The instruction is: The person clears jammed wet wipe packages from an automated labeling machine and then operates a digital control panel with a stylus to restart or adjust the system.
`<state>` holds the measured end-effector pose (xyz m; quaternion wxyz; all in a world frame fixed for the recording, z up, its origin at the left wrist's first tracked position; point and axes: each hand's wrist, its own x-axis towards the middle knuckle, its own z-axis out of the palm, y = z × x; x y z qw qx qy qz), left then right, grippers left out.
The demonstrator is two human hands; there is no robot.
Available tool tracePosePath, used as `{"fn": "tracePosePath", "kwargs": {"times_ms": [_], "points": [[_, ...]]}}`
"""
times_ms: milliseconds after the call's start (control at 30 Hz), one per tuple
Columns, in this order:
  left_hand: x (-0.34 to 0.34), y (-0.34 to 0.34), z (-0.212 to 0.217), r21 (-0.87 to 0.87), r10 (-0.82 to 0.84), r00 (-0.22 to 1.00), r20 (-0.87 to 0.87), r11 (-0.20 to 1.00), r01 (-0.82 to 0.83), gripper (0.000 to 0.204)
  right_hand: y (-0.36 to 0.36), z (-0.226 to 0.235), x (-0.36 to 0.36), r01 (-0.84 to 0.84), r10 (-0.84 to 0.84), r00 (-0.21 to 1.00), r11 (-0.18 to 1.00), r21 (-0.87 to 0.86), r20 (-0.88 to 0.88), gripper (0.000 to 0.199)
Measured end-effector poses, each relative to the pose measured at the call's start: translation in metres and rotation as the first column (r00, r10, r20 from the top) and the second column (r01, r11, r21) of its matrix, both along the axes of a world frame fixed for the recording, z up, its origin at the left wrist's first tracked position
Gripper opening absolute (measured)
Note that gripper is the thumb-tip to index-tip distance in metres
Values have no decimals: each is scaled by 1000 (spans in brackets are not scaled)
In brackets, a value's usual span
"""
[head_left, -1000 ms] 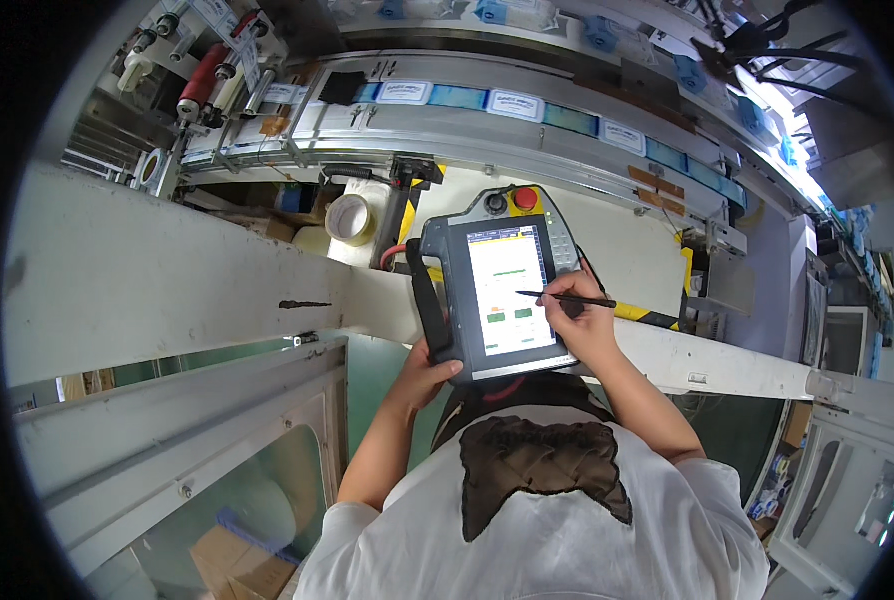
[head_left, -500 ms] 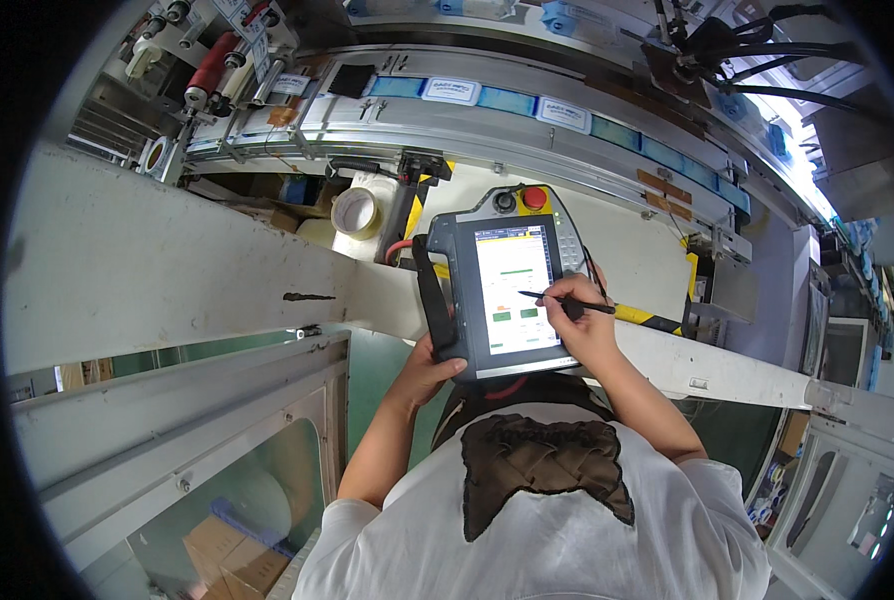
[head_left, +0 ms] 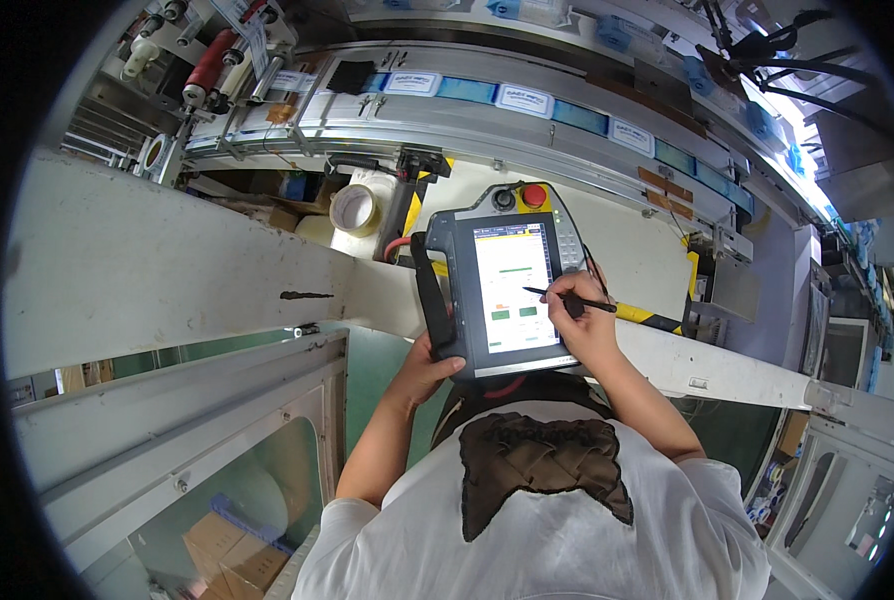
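The left hand is closed around the lower left edge of the tablet and holds it up in front of the body, long side running up and away. The right hand is to the right, fingers pinched on a black pen. The pen lies sideways, its tip pointing left and touching the screen just above two green boxes.
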<state>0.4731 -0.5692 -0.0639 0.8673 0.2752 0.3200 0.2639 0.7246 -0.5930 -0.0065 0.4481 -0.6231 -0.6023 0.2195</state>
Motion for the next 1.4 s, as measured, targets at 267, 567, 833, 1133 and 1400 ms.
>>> {"fn": "tracePosePath", "kwargs": {"times_ms": [267,567,833,1133,1400], "points": [[2,0,5,16,9,1000,-16,1000,-9,83,-4,-8,2,-78,67,987,994,-71,-147,7],[2,1,3,11,3,1000,3,1000,-3,82,-4,1,-2,15,-27,971,999,-52,-238,10],[3,1,4,17,13,1000,-1,1000,-13,83,-2,-3,2,52,-51,997,998,20,-61,8],[2,-3,7,1,34,999,10,999,-34,83,-5,-1,24,86,-141,720,990,-114,-679,8],[7,-8,12,-81,123,992,-16,989,-124,76,-29,4,103,-105,-436,110,888,-447,-893,23]]}}
